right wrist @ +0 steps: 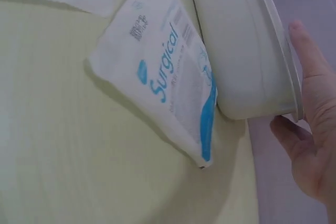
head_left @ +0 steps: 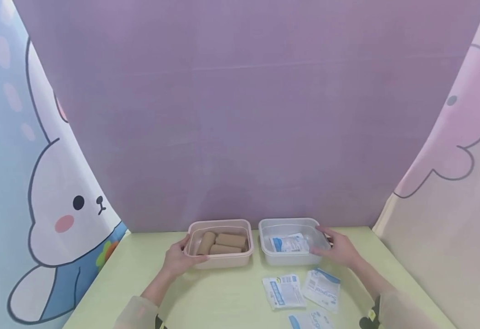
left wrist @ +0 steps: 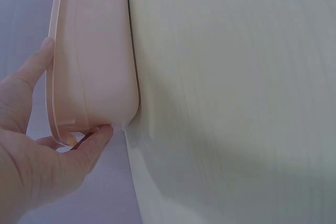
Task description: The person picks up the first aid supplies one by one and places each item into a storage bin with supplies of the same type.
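Note:
My left hand [head_left: 177, 261] grips the left end of a pink plastic container [head_left: 227, 261], thumb along the front rim and fingers round the corner. In the left wrist view, the fingertips [left wrist: 102, 132] curl under the rim. Three brown rolls [head_left: 230, 240] lie inside it. My right hand [head_left: 340, 248] holds the right end of a white plastic container [head_left: 291, 259]; in the right wrist view the thumb lies on its rim [right wrist: 278, 30] and fingers bend beneath. Blue-and-white packets [head_left: 290, 243] lie in this container. Both containers stand side by side at the table's back edge.
In front of the white container lie several paper packets: one with a blue panel [head_left: 284, 291], one printed "Surgical" [head_left: 322, 289], another at the bottom edge [head_left: 312, 321]. A purple cloth [head_left: 240, 137] hangs behind the pale green table [head_left: 215, 297]; printed cartoon cloths flank it.

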`<control>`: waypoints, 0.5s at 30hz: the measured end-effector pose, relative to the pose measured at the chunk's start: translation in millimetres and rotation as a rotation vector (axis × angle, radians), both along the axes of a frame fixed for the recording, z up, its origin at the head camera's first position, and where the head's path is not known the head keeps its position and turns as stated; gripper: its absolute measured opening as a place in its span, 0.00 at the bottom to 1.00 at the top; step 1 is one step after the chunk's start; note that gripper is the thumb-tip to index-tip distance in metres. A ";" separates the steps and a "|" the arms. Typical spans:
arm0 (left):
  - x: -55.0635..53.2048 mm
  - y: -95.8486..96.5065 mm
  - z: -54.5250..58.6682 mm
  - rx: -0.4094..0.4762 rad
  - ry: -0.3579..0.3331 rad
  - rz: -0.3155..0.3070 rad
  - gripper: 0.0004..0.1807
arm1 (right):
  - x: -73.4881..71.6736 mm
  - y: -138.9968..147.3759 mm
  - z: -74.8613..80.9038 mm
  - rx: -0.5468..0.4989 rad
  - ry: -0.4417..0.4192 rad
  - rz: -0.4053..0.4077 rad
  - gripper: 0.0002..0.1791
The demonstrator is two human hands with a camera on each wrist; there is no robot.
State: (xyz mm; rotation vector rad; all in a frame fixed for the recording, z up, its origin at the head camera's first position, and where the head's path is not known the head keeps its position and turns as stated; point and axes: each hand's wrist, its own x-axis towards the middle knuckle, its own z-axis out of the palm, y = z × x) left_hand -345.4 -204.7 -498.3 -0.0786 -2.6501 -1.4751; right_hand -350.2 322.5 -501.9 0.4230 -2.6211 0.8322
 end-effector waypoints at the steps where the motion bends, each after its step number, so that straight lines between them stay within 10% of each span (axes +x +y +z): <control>1: -0.3 -0.2 -0.5 0.005 -0.009 0.002 0.62 | 1.3 0.4 -1.7 -0.007 -0.003 -0.002 0.49; 10: 0.4 -0.8 0.0 -0.042 -0.012 -0.006 0.63 | 7.6 1.5 -5.4 -0.058 -0.030 -0.049 0.50; 15: 6.5 7.3 18.0 -0.212 0.221 -0.046 0.64 | 10.1 4.7 -6.2 -0.113 -0.115 -0.077 0.48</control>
